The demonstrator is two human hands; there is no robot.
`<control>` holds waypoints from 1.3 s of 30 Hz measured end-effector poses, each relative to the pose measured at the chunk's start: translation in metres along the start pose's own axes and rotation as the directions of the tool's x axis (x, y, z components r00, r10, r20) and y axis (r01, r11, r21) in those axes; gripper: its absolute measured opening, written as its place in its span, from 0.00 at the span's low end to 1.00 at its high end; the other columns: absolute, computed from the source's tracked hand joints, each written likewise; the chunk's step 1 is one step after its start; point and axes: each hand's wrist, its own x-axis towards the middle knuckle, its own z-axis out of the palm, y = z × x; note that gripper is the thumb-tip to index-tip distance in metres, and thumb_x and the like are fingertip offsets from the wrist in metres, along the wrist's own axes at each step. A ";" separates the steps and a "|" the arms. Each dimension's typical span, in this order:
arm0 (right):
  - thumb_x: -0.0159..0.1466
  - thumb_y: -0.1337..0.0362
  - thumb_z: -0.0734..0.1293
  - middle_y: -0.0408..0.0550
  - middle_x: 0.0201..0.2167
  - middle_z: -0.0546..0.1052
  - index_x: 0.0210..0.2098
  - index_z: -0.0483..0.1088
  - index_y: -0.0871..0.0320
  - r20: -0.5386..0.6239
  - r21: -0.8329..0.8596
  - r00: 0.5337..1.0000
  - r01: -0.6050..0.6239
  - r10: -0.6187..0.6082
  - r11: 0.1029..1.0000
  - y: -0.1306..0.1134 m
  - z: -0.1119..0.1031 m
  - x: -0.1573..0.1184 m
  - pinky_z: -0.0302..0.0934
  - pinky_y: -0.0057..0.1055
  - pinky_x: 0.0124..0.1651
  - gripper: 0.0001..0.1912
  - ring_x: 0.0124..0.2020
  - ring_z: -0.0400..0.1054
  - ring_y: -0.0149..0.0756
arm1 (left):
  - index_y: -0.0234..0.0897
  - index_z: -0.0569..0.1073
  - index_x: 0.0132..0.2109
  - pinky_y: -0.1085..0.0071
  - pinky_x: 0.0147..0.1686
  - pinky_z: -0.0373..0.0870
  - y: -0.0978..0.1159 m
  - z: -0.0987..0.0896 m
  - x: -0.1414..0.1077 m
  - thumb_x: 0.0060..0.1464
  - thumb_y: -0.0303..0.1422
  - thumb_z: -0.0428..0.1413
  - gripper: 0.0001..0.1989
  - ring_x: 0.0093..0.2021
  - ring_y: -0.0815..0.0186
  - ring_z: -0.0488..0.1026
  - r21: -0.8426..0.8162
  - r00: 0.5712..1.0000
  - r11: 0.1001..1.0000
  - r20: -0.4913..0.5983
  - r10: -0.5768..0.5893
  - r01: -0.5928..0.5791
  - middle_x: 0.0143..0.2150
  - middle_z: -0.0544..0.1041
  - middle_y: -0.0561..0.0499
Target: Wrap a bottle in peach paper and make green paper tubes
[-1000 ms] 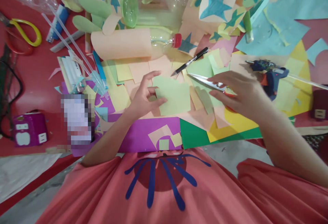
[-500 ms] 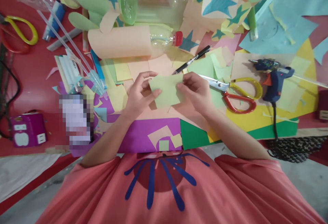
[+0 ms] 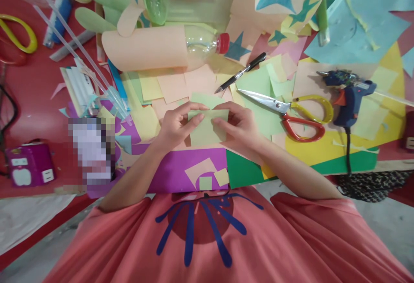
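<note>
Pinching green paper (image 3: 208,134) along its far edge, left fingers (image 3: 194,123) and right fingers (image 3: 224,125) flank its middle.

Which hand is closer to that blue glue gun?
The right. The right hand holds the light green paper on the side toward the blue glue gun, with scissors lying between. The left hand holds the paper's opposite side, farther away.

Red table (image 3: 32,114), purple box (image 3: 34,164) and yellow-handled scissors (image 3: 31,46) at left, purple sheet (image 3: 168,171) and green sheet (image 3: 244,171) along the near edge
</note>
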 end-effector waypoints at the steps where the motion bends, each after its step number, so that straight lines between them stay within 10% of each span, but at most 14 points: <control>1: 0.59 0.60 0.67 0.41 0.26 0.73 0.38 0.73 0.58 -0.002 0.001 1.000 0.014 -0.014 1.000 -0.001 0.000 -0.001 0.57 0.26 0.26 0.09 0.25 0.63 0.26 | 0.40 0.79 0.41 0.76 0.14 0.48 0.000 0.000 0.000 0.55 0.44 0.56 0.14 0.15 0.78 0.53 0.006 1.000 1.000 0.008 -0.007 0.006 0.27 0.77 0.54; 7: 0.60 0.65 0.65 0.44 0.31 0.78 0.35 0.74 0.57 -0.073 0.021 0.997 0.010 -0.009 1.000 -0.006 -0.003 0.001 0.63 0.27 0.30 0.06 0.27 0.67 0.27 | 0.42 0.81 0.43 0.74 0.14 0.47 -0.002 0.002 -0.001 0.55 0.43 0.58 0.13 0.14 0.78 0.52 -0.005 1.000 1.000 0.026 -0.011 0.011 0.27 0.80 0.55; 16: 0.59 0.56 0.69 0.44 0.29 0.79 0.31 0.75 0.54 -0.079 0.103 0.996 0.055 -0.047 0.993 -0.004 -0.006 0.004 0.66 0.28 0.32 0.09 0.29 0.72 0.29 | 0.41 0.82 0.38 0.73 0.39 0.77 -0.002 0.003 0.000 0.53 0.39 0.60 0.10 0.39 0.65 0.80 -0.174 0.997 0.985 -0.064 -0.030 0.019 0.38 0.83 0.51; 39: 0.58 0.60 0.70 0.46 0.32 0.81 0.33 0.77 0.55 -0.063 -0.029 0.986 0.153 -0.155 0.988 0.007 -0.005 0.006 0.65 0.30 0.34 0.07 0.33 0.72 0.31 | 0.39 0.81 0.41 0.76 0.41 0.75 0.000 0.002 0.000 0.53 0.45 0.60 0.16 0.42 0.65 0.80 -0.097 1.000 0.995 0.010 0.003 -0.002 0.41 0.83 0.49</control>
